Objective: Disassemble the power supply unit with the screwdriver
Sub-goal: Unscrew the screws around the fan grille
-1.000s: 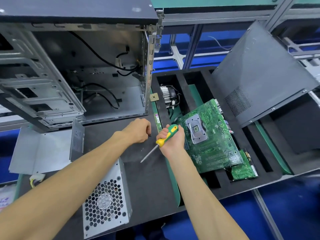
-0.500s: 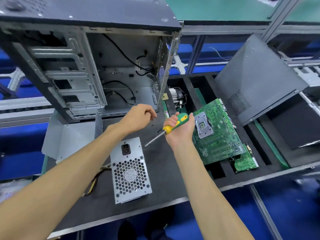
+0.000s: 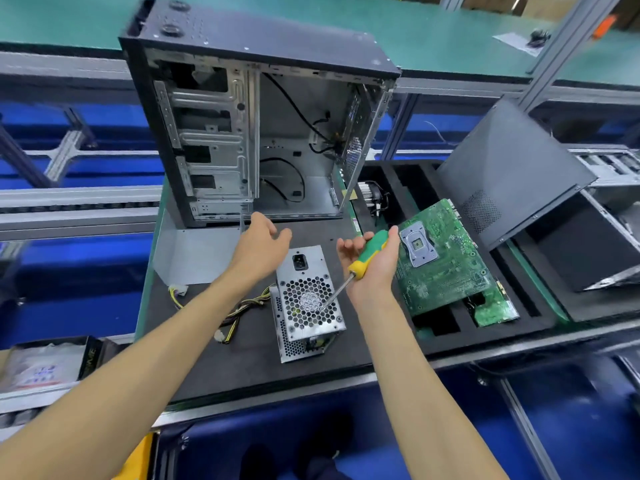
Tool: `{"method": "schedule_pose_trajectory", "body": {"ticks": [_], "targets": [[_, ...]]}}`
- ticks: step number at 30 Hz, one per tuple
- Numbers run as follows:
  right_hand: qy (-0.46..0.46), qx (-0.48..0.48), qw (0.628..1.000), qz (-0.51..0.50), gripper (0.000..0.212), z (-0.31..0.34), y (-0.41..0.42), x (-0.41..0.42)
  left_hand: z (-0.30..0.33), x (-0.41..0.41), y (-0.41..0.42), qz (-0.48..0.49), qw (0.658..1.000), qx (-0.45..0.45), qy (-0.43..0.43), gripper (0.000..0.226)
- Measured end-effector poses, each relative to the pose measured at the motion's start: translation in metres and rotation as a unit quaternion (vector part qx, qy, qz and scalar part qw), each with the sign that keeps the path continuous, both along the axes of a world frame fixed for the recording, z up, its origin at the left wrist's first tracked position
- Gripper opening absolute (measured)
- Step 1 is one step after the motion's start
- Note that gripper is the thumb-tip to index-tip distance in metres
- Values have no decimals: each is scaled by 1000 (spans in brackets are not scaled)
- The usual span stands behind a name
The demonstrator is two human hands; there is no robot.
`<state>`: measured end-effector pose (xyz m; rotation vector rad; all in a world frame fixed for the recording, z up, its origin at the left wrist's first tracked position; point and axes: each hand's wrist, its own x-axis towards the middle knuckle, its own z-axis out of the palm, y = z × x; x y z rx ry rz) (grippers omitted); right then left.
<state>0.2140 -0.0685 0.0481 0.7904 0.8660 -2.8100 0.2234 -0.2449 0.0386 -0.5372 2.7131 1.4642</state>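
The silver power supply unit point(image 3: 308, 299) lies on the black mat with its fan grille up and its yellow-black cables trailing left. My right hand point(image 3: 372, 263) holds the green-and-yellow screwdriver point(image 3: 367, 256) across its palm, fingers loosely around the handle. The metal shaft points down-left over the fan grille. My left hand point(image 3: 259, 244) hovers just above and left of the unit, fingers spread and relaxed, holding nothing.
An open computer case point(image 3: 256, 133) stands behind the hands. A bent metal cover point(image 3: 197, 258) lies at its left foot. A foam tray point(image 3: 533, 317) on the right holds a green motherboard point(image 3: 443, 258), a cooler point(image 3: 370, 199) and a smaller board. A dark side panel point(image 3: 509, 168) leans at far right.
The view has pulled back and up. My left hand opened from a loose fist and moved toward the unit. My right hand loosened around the screwdriver and its tip came over the fan grille.
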Motion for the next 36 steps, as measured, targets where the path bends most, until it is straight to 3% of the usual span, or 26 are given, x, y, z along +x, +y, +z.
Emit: {"method": "schedule_pose_trajectory", "body": {"ticks": [4, 7, 10, 14, 19, 24, 36], "targets": [[31, 18, 999, -21, 50, -7, -8, 15, -2, 27, -9, 24, 992, 103, -73, 35], [39, 16, 999, -18, 47, -11, -13, 21, -1, 48, -10, 26, 954, 266, -135, 26], [64, 10, 998, -10, 43, -11, -15, 27, -5, 60, -15, 5, 931, 344, -125, 20], [160, 36, 986, 0, 45, 9, -18, 27, -15, 72, -18, -7, 925, 366, -100, 15], [280, 113, 953, 24, 52, 38, -35, 28, -24, 75, -15, 0, 929, 365, -63, 24], [298, 152, 942, 37, 46, 40, -50, 29, -29, 83, -11, -7, 924, 380, -39, 34], [331, 184, 924, 51, 45, 39, -65, 27, -36, 83, -16, 0, 921, 389, -39, 32]]}}
